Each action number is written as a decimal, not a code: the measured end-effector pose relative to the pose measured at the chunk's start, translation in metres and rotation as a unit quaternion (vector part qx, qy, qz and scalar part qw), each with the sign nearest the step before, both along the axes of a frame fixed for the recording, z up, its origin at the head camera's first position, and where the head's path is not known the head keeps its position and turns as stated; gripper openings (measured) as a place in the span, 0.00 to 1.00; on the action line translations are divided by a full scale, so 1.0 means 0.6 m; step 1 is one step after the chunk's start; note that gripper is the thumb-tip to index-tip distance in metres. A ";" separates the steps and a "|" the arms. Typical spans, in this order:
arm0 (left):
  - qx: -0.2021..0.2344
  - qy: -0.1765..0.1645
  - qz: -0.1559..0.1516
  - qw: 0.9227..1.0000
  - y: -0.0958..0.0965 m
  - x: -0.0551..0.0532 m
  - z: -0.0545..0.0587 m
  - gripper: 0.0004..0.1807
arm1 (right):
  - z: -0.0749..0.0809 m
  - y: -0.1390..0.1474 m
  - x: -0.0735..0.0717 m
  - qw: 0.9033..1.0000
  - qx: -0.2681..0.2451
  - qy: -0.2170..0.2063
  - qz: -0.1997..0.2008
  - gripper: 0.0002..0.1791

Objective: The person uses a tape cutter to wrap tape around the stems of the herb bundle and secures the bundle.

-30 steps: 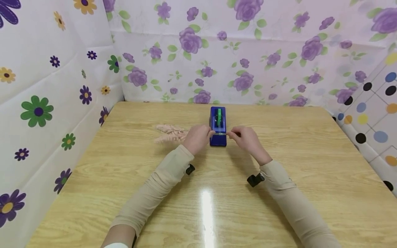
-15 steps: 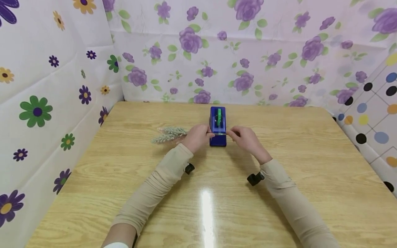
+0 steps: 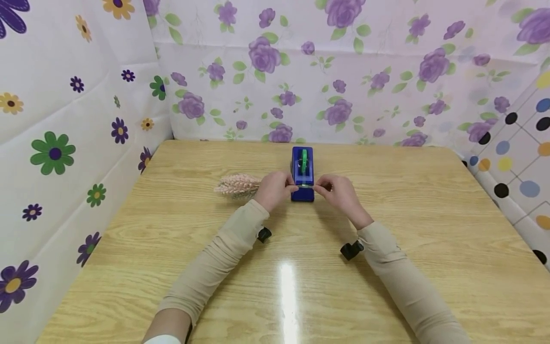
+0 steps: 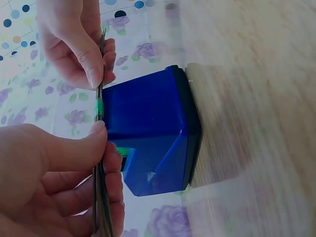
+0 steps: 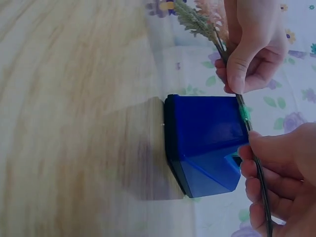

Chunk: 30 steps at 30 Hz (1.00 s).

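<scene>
A bundle of thin flower stems (image 5: 264, 190) runs crosswise through both hands, in front of and close over the blue tape dispenser (image 3: 302, 195). My left hand (image 3: 274, 191) pinches the stems between thumb and fingers on the side of the flower heads (image 3: 236, 184). Nearer the stem ends, my right hand (image 3: 342, 193) pinches them the same way. Between the two thumbs, a band of green tape (image 4: 99, 107) wraps the stems. In the right wrist view the fluffy heads show pink and grey-green. A green tape roll (image 3: 304, 161) sits in the dispenser.
The wooden table (image 3: 206, 267) extends around the dispenser. A flower-printed cloth (image 3: 240, 86) hangs behind its back edge, with other patterned cloths at the left and right. A black wrist camera (image 3: 351, 250) sits under the right sleeve.
The flower bundle has turned about its length: pink heads showed on top, then grey-green ones, and now pink again. Both hands stay in nearly the same place by the dispenser.
</scene>
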<state>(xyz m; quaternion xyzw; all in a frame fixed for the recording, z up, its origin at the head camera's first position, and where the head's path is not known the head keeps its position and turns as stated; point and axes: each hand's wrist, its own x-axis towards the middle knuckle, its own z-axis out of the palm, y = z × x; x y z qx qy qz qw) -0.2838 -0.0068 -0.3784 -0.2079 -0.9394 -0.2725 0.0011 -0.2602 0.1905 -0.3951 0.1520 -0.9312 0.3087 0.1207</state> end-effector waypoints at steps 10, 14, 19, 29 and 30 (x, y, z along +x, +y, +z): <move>0.003 0.011 -0.011 1.000 0.005 -0.004 -0.006 0.09 | 0.001 0.006 0.002 1.000 0.007 -0.025 0.012 0.20; 0.004 0.017 -0.015 1.000 0.007 -0.005 -0.007 0.10 | 0.001 0.008 0.000 0.999 0.013 -0.048 0.016 0.19; 0.000 0.025 -0.019 1.000 0.007 -0.004 -0.005 0.11 | 0.001 0.008 -0.003 0.997 0.020 -0.063 0.027 0.20; -0.029 0.010 -0.023 0.999 0.009 -0.005 -0.007 0.14 | 0.005 0.004 -0.008 0.993 0.066 -0.084 0.053 0.23; -0.031 0.012 -0.022 0.999 0.009 -0.006 -0.006 0.14 | 0.006 0.004 -0.009 0.993 0.070 -0.082 0.054 0.23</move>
